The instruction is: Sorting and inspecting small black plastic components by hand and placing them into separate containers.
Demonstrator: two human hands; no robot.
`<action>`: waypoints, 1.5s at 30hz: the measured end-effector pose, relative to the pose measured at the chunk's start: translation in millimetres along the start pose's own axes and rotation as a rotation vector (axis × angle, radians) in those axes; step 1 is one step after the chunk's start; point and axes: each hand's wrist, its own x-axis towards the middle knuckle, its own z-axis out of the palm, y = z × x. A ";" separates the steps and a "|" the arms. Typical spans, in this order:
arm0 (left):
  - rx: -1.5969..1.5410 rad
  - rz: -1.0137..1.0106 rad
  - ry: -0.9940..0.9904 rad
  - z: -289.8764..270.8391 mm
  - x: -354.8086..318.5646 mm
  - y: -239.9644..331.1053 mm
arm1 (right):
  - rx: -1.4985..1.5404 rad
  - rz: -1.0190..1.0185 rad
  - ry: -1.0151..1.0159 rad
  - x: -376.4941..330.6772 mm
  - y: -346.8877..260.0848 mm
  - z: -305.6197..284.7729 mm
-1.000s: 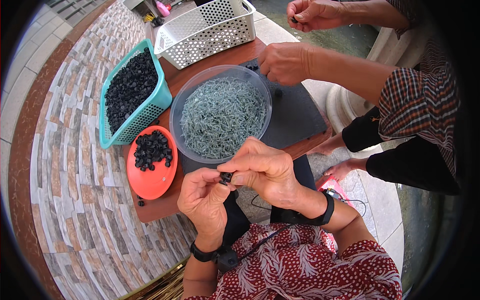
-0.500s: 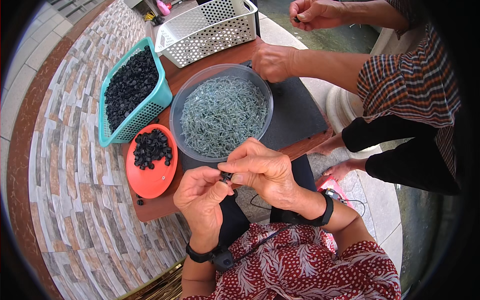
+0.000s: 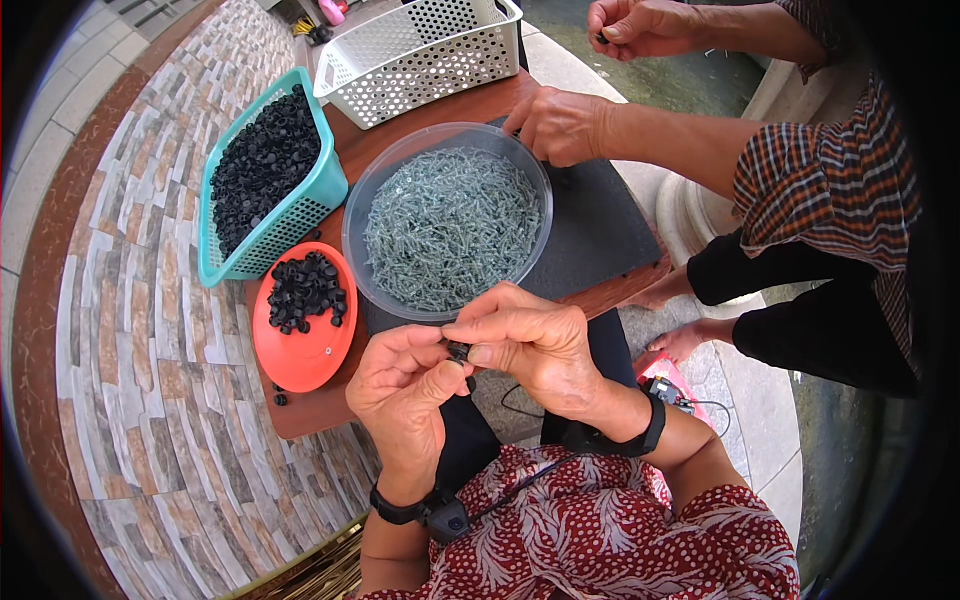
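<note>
Head view: two hands point(image 3: 480, 365) on one black cap point(image 3: 458, 352)

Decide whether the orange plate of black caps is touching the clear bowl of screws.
Cannot tell. In the head view the orange plate and the clear bowl have rims that meet or overlap, but looking down from above shows neither contact nor a gap plainly.

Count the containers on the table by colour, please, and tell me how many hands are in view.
Teal basket: 1
White basket: 1
Clear bowl: 1
Orange dish: 1
Containers in total: 4
Hands: 4, namely the wearer's left hand and right hand, and a co-worker's two.
</note>
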 end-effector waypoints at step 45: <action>0.061 0.019 0.009 -7.3 3.2 3.0 | 0.070 0.038 0.022 1.2 11.4 2.5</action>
